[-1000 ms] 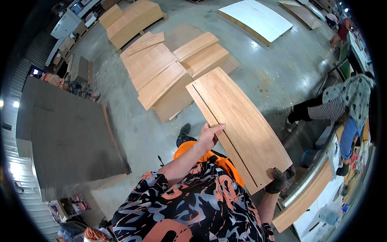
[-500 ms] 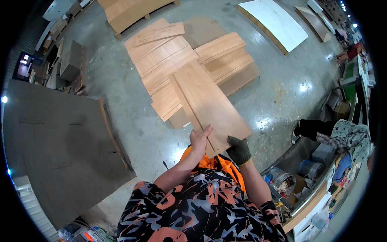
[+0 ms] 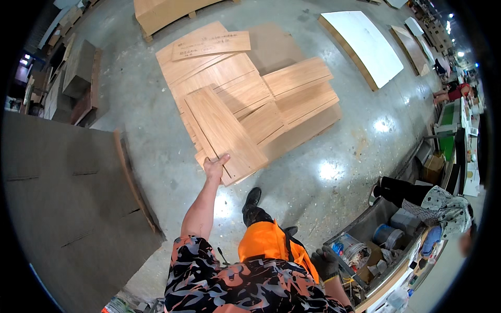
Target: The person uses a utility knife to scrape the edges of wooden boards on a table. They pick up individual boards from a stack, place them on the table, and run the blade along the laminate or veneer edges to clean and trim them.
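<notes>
Here, the left hand (image 3: 215, 168), partly hidden, grips a wooden board (image 3: 224, 130) left of the frame's middle. The gloved right hand (image 3: 325, 264), at lower right, is too dark to tell if it's closed.

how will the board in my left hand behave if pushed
The board is probably stiff: with your left hand gripping near one end, it shows no sag. Being flat, it likely won't roll. Its smooth-looking face may be slippery.

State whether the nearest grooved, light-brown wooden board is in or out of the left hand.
In: the left hand grips the board near one corner, thumb on top.
</notes>
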{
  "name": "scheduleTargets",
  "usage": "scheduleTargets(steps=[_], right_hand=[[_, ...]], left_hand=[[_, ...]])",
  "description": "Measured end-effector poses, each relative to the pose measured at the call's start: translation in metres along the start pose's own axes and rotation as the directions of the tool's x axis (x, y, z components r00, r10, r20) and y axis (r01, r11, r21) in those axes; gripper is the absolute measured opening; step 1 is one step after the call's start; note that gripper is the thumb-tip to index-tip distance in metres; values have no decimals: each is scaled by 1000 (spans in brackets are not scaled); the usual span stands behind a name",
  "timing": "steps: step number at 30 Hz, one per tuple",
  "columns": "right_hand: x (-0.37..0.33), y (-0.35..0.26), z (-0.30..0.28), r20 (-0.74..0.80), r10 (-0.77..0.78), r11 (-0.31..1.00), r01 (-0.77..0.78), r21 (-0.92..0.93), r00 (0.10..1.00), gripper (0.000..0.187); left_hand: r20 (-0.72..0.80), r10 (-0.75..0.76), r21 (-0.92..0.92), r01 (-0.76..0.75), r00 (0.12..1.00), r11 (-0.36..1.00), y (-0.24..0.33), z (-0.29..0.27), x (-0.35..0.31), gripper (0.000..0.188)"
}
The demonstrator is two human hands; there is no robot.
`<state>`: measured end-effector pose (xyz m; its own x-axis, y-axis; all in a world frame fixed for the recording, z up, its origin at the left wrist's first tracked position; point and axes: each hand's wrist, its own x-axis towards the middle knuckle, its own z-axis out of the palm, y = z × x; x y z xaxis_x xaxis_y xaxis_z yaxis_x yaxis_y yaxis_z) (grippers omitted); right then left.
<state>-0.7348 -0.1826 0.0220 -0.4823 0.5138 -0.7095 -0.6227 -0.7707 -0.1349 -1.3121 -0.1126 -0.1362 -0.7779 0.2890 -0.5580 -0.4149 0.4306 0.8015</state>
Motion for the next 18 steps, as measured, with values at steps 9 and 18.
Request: scheduleTargets(steps=[9,18], right_hand=[[-25,-10,-12,-368,-93,983,26,-183,925,25],[-2,13,-7,-402,-120,974,29,-227,908,38]], left_hand=[[-49,-23,-69,19,999,997,-57,15,116,115],[-16,-297,206,294,955,933,-89,-10,133,87]])
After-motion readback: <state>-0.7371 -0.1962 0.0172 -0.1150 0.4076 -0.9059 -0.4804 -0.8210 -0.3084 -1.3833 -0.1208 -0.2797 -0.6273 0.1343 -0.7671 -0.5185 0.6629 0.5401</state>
